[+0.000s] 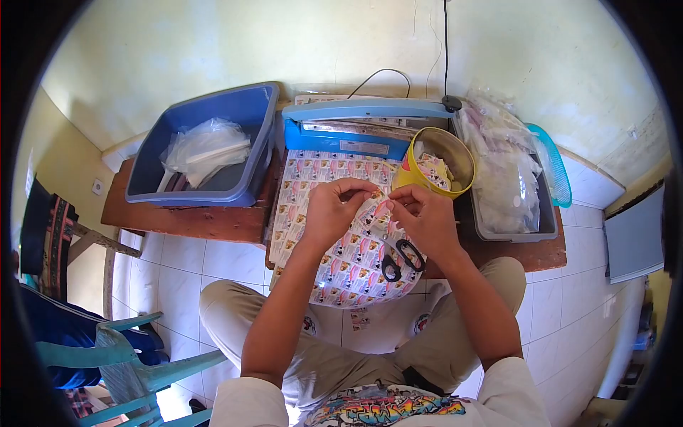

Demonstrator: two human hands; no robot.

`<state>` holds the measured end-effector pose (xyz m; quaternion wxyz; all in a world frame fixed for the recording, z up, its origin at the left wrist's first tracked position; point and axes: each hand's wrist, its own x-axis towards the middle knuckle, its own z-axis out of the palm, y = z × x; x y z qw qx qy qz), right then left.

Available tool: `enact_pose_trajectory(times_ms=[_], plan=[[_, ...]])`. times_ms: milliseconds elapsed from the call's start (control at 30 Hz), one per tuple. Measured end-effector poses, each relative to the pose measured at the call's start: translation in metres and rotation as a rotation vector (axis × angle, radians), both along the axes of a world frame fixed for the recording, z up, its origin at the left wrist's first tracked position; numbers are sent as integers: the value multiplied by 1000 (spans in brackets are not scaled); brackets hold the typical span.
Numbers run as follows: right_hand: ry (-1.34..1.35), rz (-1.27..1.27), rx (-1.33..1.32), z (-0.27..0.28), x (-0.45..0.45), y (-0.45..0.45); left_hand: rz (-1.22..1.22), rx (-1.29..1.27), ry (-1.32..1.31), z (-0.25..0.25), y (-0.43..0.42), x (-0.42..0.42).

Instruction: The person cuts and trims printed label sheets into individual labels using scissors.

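In the head view, my left hand [333, 211] and my right hand [429, 218] are close together over the middle of the work surface. Thumb and fingers of each are pinched on a small printed label strip [371, 211], which hangs between them. Beneath lies a large sheet of printed labels [341, 267], its near edge curving down over my lap. Black-handled scissors [403, 260] rest on the sheet by my right wrist, their blades partly hidden. A yellow tin [407, 173] holding cut label pieces stands just beyond my right hand.
A blue paper cutter [341, 146] spans the back. On the left, a blue tub [206, 197] holds clear plastic bags. At right, a grey tray [512, 235] is piled with plastic packets, beside a turquoise basket [558, 171]. A green chair [117, 356] stands at lower left.
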<state>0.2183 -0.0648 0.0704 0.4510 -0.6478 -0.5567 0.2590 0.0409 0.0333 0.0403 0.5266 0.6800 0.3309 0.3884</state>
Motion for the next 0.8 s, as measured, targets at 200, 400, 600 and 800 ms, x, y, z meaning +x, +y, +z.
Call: enact_pose_trajectory(times_ms=[200, 400, 600, 800], plan=[[175, 9, -103, 2, 4, -1, -3, 79, 5, 9, -6, 1], [357, -36, 16, 9, -1, -3, 48, 378, 97, 32, -18, -2], [522, -54, 70, 8, -5, -3, 98, 209, -64, 35, -23, 5], [348, -26, 35, 14, -2, -14, 95, 330, 85, 44, -27, 7]])
